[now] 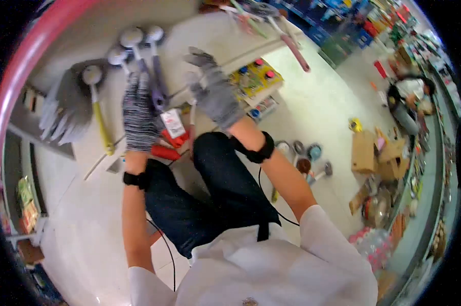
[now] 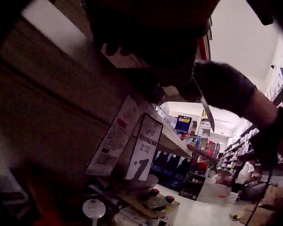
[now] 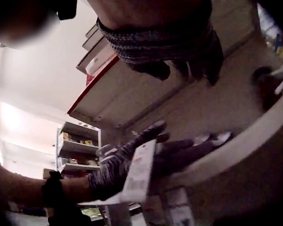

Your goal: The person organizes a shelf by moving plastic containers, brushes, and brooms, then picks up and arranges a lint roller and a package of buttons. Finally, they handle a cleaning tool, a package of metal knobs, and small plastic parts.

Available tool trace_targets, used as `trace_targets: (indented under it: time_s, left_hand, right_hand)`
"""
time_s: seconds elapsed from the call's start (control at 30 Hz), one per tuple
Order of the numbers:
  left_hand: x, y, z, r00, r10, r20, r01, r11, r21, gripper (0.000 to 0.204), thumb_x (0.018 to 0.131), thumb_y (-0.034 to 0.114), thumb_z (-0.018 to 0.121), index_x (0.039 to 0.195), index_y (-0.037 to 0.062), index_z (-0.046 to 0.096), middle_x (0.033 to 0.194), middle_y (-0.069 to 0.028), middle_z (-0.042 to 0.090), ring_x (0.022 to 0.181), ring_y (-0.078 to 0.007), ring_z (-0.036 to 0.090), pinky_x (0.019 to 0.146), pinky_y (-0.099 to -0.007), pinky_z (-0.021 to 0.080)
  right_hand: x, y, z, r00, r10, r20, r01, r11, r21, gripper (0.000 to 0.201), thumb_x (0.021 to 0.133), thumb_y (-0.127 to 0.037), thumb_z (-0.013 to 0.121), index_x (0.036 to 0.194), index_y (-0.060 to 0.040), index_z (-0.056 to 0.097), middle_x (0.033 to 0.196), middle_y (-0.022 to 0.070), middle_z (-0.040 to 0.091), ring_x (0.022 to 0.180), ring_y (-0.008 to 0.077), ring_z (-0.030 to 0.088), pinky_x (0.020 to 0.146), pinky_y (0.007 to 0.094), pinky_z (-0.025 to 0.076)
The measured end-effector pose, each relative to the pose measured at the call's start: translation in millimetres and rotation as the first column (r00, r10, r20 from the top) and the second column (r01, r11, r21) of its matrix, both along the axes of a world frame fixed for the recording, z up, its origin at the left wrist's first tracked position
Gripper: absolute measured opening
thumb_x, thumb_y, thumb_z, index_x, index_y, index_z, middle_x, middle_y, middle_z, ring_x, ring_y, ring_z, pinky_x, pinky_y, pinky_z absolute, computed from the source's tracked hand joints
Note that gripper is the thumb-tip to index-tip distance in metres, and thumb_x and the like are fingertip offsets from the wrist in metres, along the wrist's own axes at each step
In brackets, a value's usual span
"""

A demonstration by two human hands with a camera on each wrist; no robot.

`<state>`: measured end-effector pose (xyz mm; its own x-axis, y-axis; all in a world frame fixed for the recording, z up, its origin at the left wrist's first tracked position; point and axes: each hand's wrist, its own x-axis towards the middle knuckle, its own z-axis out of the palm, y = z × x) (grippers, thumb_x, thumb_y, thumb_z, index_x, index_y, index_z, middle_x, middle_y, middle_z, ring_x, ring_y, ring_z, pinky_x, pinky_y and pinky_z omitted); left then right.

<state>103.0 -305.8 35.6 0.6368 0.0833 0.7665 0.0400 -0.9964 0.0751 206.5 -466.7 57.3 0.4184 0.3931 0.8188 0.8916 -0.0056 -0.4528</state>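
1. Trousers (image 1: 225,178), dark, bent at the knees; beyond them, red items (image 1: 169,145) lie beneath a white label (image 1: 173,123) with red print, too blurred to read.
2. Left hand (image 1: 140,120), in a striped grey glove: fingers nearly straight, extended over the purple handles. It reads as open; whether the fingertips touch the handles cannot be told.
3. Right hand (image 1: 216,97), in a matching glove: open, fingers apart, raised above the ledge; nothing is seen in its grasp.
4. Purple-handled utensils (image 1: 158,79): long-handled, with round, pale heads, lying on the ledge (image 1: 182,38) beyond and beside the left hand.
5. Green-handled utensil (image 1: 99,109), likewise round-headed, lies to the left of that hand.
6. Sign (image 2: 144,148), in the left wrist view: white, with a large "1" preceded by a small plus sign; the smaller characters are not legible. A second printed label (image 2: 114,136) stands beside it.
7. Yellow package (image 1: 256,79), with red and blue round parts, right of the right hand.
8. Pink handle (image 1: 295,52) projects past the ledge's edge.
9. Cardboard box (image 1: 363,151), on the floor; farther off, a person (image 1: 411,94) in a white top near stocked shelves.
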Motion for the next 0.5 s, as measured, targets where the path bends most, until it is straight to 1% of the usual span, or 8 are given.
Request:
trace_targets:
  time_s: [0.07,0.13,0.17,0.23,0.27,0.37,0.47,0.5]
  left_hand:
    - [-1.2,-12.4,10.7,0.996,-0.092,-0.018,0.092,0.995,-0.029,0.062,0.061,0.000,0.056,0.121,0.0042,0.038,0.115,-0.0186,0.044,0.108,-0.0340,0.041,0.090,-0.0397,0.033]
    - [1.9,-10.6,2.9,0.992,-0.128,-0.016,0.127,0.990,-0.055,0.064,0.059,0.002,0.058,0.120,0.0049,0.039,0.115,-0.0179,0.044,0.106,-0.0335,0.042,0.090,-0.0388,0.033]
    - [0.0,-9.1,2.0,0.996,-0.085,-0.027,0.086,0.996,0.027,0.068,0.058,0.006,0.062,0.121,0.0058,0.039,0.117,-0.0171,0.044,0.107,-0.0325,0.042,0.090,-0.0379,0.034]
    - [-7.9,-14.0,-9.4,0.992,-0.097,-0.075,0.088,0.989,-0.116,0.060,0.067,0.007,0.059,0.122,0.0054,0.037,0.123,-0.0142,0.039,0.115,-0.0276,0.037,0.095,-0.0340,0.030]
    - [-8.7,-12.9,-15.8,0.993,-0.099,-0.070,0.087,0.983,-0.161,0.061,0.067,0.007,0.059,0.123,0.0054,0.035,0.124,-0.0140,0.038,0.115,-0.0270,0.036,0.095,-0.0337,0.030]
    - [-20.7,-23.5,-27.8,0.992,-0.127,0.006,0.126,0.979,-0.162,0.072,0.059,0.012,0.067,0.124,0.0049,0.035,0.122,-0.0154,0.040,0.113,-0.0303,0.038,0.095,-0.0346,0.030]
    - [-37.4,-31.3,-42.4,0.998,-0.058,0.006,0.058,0.992,-0.114,0.072,0.060,0.011,0.067,0.123,0.0037,0.034,0.122,-0.0156,0.039,0.113,-0.0305,0.037,0.095,-0.0349,0.030]
    - [-42.1,-33.5,-46.1,0.999,-0.034,0.017,0.035,0.995,-0.092,0.072,0.061,0.011,0.067,0.123,0.0035,0.033,0.123,-0.0156,0.039,0.114,-0.0306,0.037,0.095,-0.0350,0.030]
  right_hand:
    - [8.9,-71.5,-31.0,0.973,-0.120,-0.198,0.114,0.993,-0.042,0.032,0.078,-0.009,0.048,0.109,-0.0036,0.046,0.115,0.0113,0.045,0.103,0.0213,0.046,0.087,0.0305,0.037]
    - [27.7,-150.2,-78.1,0.791,-0.052,-0.610,0.116,0.991,0.066,0.032,0.077,-0.003,0.046,0.109,-0.0042,0.047,0.114,0.0101,0.046,0.103,0.0193,0.046,0.088,0.0291,0.036]
    - [40.7,-197.7,-105.8,0.879,-0.407,-0.249,0.357,0.907,-0.222,0.034,0.076,0.000,0.044,0.109,-0.0042,0.047,0.109,0.0104,0.050,0.103,0.0189,0.047,0.087,0.0286,0.037]
    - [31.3,-279.3,-149.2,0.582,-0.727,-0.364,0.564,0.683,-0.464,0.029,0.079,-0.010,0.049,0.107,-0.0034,0.048,0.102,0.0114,0.054,0.095,0.0198,0.052,0.081,0.0276,0.040]
    - [21.2,-310.1,-172.6,0.398,-0.615,-0.681,0.580,0.743,-0.333,0.033,0.079,-0.018,0.052,0.107,-0.0025,0.047,0.101,0.0146,0.055,0.092,0.0227,0.053,0.079,0.0291,0.041]
    - [-17.3,-414.9,-273.1,0.032,-0.949,-0.315,0.603,0.270,-0.751,0.040,0.073,-0.030,0.058,0.095,0.0034,0.052,0.092,0.0204,0.056,0.081,0.0323,0.055,0.072,0.0388,0.042]
    - [-67.6,-427.2,-294.8,-0.279,-0.929,-0.243,0.383,0.124,-0.915,0.042,0.071,-0.030,0.059,0.087,0.0077,0.052,0.079,0.0191,0.057,0.073,0.0305,0.055,0.063,0.0392,0.042]
    - [-74.9,-491.8,-403.5,-0.163,-0.969,-0.183,0.223,0.145,-0.964,0.037,0.073,-0.030,0.056,0.088,0.0034,0.054,0.078,0.0165,0.058,0.067,0.0266,0.056,0.058,0.0364,0.042]
